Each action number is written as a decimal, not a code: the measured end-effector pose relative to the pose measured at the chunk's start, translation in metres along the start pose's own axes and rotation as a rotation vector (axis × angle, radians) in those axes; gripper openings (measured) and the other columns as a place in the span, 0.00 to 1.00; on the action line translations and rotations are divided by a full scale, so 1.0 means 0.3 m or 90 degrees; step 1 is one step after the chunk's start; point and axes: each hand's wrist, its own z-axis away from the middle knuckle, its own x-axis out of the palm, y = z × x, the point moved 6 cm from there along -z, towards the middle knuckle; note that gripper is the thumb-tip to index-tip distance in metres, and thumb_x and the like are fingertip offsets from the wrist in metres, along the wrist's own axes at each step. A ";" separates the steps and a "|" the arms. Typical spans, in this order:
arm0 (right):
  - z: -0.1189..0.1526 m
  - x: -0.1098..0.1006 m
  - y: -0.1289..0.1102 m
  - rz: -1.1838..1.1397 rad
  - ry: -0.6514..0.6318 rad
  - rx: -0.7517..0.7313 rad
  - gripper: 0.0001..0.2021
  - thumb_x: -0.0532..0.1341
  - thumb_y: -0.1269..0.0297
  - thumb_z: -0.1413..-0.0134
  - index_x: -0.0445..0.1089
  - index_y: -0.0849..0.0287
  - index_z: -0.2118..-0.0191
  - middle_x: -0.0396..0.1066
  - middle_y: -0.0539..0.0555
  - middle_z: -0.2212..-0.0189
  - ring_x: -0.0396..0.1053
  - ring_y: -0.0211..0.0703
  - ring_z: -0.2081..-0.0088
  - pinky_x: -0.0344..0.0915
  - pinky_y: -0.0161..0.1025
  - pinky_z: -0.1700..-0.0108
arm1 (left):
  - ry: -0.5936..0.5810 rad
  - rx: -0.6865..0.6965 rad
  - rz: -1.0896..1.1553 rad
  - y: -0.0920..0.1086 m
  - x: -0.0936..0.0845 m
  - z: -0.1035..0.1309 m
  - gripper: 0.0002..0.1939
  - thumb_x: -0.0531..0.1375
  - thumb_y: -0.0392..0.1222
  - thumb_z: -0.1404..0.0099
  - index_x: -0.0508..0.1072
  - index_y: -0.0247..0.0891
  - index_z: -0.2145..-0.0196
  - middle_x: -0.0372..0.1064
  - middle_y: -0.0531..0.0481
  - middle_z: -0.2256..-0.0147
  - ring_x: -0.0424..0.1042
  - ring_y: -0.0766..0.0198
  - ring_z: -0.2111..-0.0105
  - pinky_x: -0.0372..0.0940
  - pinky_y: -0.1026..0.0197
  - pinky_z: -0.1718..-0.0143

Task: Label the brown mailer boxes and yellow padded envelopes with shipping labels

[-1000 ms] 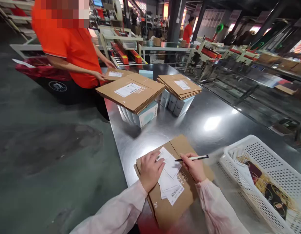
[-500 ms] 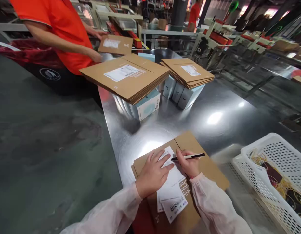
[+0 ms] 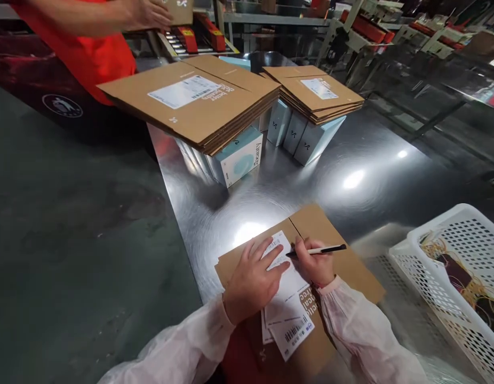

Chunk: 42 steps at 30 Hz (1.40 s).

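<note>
My left hand (image 3: 255, 280) lies with fingers spread on a white printed label (image 3: 289, 280), pressing it against flat brown cardboard (image 3: 343, 266). Just right of it, my right hand (image 3: 316, 264) grips a black and white pen (image 3: 323, 249), its tip at the label's right edge. Below the hands, a second label with a barcode (image 3: 295, 335) overlaps other paper. Printed lettering on the cardboard shows partly between the labels and my right wrist.
Stacked flat cartons (image 3: 191, 106) rest on blue-white boxes (image 3: 241, 160); another carton stack (image 3: 311, 93) sits on similar boxes to the right. A white perforated basket (image 3: 435, 298) holds rubber bands at right. A person in red stands beyond the metal table (image 3: 215, 218), far left.
The view has shifted, so the carton stacks sit higher. The person's hands and the carton they hold have moved up in view. My hands remain on the label, the pen still held.
</note>
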 end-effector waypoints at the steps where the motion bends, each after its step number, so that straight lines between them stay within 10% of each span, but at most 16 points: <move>1: -0.001 0.001 -0.004 -0.003 -0.004 -0.006 0.25 0.59 0.60 0.39 0.54 0.56 0.86 0.56 0.44 0.90 0.53 0.31 0.87 0.53 0.32 0.82 | 0.002 -0.001 0.000 0.000 0.000 0.000 0.15 0.54 0.36 0.31 0.75 0.45 0.50 0.70 0.47 0.43 0.61 0.44 0.38 0.53 0.34 0.40; 42: -0.020 -0.004 -0.009 -0.037 -0.033 0.065 0.23 0.57 0.62 0.45 0.50 0.55 0.88 0.51 0.44 0.92 0.49 0.31 0.87 0.50 0.33 0.83 | -0.006 0.001 -0.001 -0.001 0.007 0.010 0.16 0.55 0.36 0.32 0.75 0.46 0.50 0.69 0.47 0.42 0.59 0.44 0.37 0.51 0.34 0.39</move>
